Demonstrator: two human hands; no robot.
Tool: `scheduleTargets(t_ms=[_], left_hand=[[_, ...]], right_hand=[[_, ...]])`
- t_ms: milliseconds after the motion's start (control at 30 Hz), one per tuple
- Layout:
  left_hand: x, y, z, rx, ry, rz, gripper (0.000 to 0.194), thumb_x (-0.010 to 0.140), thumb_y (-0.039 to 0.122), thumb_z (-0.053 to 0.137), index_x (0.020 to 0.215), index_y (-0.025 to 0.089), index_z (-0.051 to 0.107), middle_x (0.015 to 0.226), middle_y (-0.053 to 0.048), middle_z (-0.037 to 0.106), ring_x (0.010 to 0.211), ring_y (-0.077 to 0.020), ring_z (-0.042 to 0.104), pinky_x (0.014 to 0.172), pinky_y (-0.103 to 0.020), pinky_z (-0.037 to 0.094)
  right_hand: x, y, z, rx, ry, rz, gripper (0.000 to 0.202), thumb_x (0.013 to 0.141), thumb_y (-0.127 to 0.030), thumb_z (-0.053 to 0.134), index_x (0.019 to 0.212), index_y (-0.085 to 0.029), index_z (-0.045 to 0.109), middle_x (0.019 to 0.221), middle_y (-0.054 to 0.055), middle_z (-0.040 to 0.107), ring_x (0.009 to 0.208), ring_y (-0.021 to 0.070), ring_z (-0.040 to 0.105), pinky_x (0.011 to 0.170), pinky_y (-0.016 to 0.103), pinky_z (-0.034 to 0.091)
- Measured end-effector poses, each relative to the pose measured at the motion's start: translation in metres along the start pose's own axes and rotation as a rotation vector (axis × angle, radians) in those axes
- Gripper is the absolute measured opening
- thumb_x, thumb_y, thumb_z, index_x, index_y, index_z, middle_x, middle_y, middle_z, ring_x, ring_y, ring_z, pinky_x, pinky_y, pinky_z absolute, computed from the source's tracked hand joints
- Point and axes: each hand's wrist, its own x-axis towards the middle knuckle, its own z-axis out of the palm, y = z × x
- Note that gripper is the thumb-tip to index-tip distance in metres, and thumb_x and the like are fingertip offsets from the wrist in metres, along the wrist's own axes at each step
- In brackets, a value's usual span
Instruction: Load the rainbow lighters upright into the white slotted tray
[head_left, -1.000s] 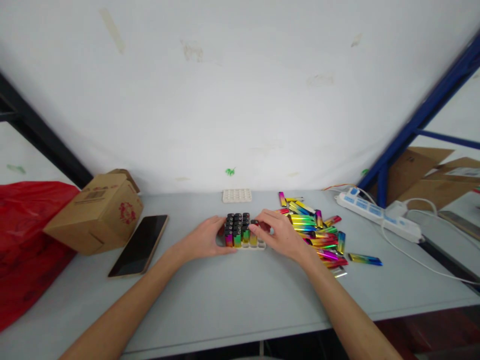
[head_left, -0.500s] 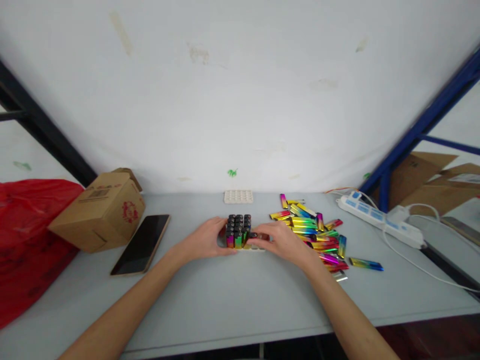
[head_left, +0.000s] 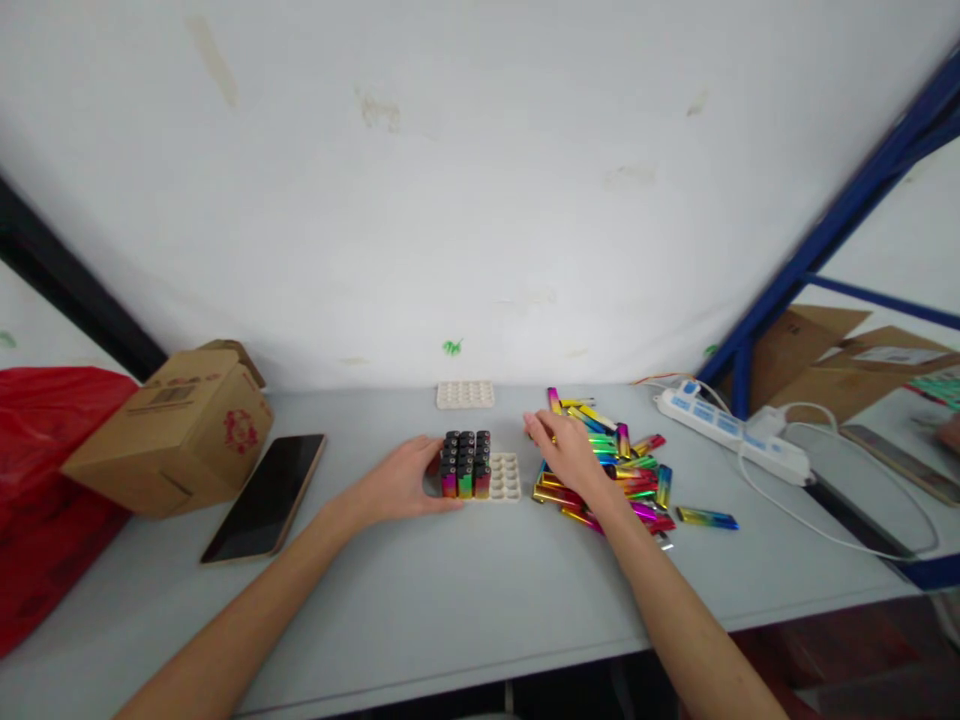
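Several lighters (head_left: 466, 465) with black tops and shiny coloured bodies stand upright in close rows on the left part of a pale holed tray (head_left: 506, 480). Round hollows show in the tray's bare right part. My left hand (head_left: 405, 480) grips the left side of the tray and lighters, its thumb along the front and its fingers behind. Over the left edge of a heap of loose lighters (head_left: 634, 480) is my right hand (head_left: 566, 452), fingers curled together. Whatever may be inside those fingers is hidden.
A second pale tray (head_left: 465, 394) lies near the wall. To the left are a phone (head_left: 266, 497), a cardboard box (head_left: 176, 430) and a red plastic bag (head_left: 56, 500). On the right lies a white power strip (head_left: 731, 432) with cables, beside a blue metal frame (head_left: 810, 250).
My right hand has left the tray and moved right to the lighter heap. The tray's right hollows are now uncovered. My left hand keeps its place at the tray; the view has shifted slightly.
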Motion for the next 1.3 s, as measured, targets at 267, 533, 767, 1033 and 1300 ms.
scheduleTargets(t_ms=[267,533,767,1033,1300], left_hand=[[0.001,0.002,0.0,0.012,-0.01,0.005,0.051,0.077,0.06,0.09,0.104,0.021,0.069,0.107,-0.011,0.079,0.1,-0.0354,0.075,0.094,-0.046,0.061],[-0.001,-0.006,0.005,-0.006,0.013,0.024,0.061,0.075,0.067,0.093,0.114,0.024,0.073,0.118,-0.01,0.082,0.112,-0.0363,0.077,0.104,-0.044,0.062],[-0.002,-0.002,0.003,0.015,-0.007,0.003,0.056,0.078,0.065,0.092,0.109,0.023,0.071,0.112,-0.009,0.081,0.105,-0.0354,0.076,0.098,-0.044,0.062],[-0.001,0.0,0.001,0.03,-0.02,-0.007,0.052,0.079,0.065,0.089,0.1,0.023,0.067,0.105,-0.009,0.078,0.098,-0.0341,0.074,0.091,-0.044,0.06],[-0.001,0.002,0.001,0.021,0.002,0.0,0.05,0.078,0.06,0.091,0.099,0.024,0.064,0.104,-0.009,0.076,0.096,-0.0336,0.072,0.091,-0.047,0.061]], right_hand=[[0.057,0.039,-0.013,-0.536,-0.066,0.411,0.047,0.116,-0.029,0.057,0.159,-0.009,0.06,0.149,0.03,0.071,0.139,0.0391,0.068,0.115,0.047,0.052],[0.083,0.044,-0.011,-0.531,-0.255,0.428,0.035,0.11,-0.025,0.067,0.141,-0.011,0.075,0.138,0.026,0.081,0.135,0.0363,0.075,0.11,0.042,0.055],[0.073,0.043,-0.031,-0.308,-0.216,0.297,0.022,0.11,-0.026,0.064,0.123,-0.014,0.078,0.125,0.02,0.083,0.116,0.0289,0.08,0.104,0.037,0.059],[0.029,0.008,-0.018,0.882,-0.071,0.284,0.054,0.088,-0.069,0.083,0.108,-0.029,0.053,0.087,-0.007,0.063,0.055,0.009,0.051,0.052,0.024,0.043],[0.022,-0.014,0.013,0.802,-0.036,0.322,0.07,0.088,-0.097,0.064,0.085,-0.028,0.052,0.064,-0.01,0.032,0.053,0.0115,0.025,0.047,0.027,0.021]])
